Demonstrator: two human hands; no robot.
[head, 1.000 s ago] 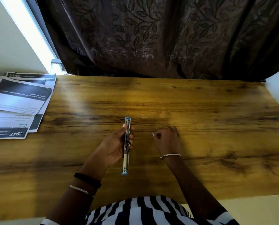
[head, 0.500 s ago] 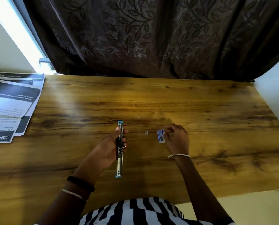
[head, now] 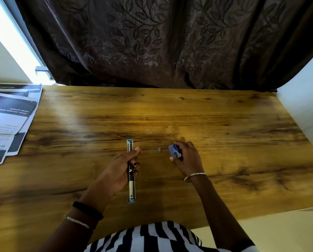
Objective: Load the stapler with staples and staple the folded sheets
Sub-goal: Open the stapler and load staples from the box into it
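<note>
Stapler open in hand, staples not in yet.

Left hand (head: 122, 167) clamped around the stapler (head: 131, 171) at frame centre, swung open full length, channel up. Right hand (head: 186, 157) just right of it, fingers closed on a small blue staple box (head: 174, 151). Tiny staple piece (head: 159, 149) lies on the wooden table (head: 224, 124) between the hands, touching neither. Folded sheets (head: 10, 117) stacked at left edge, well apart. Judged: loading barely begun; inserting, closing and all stapling left.
</note>
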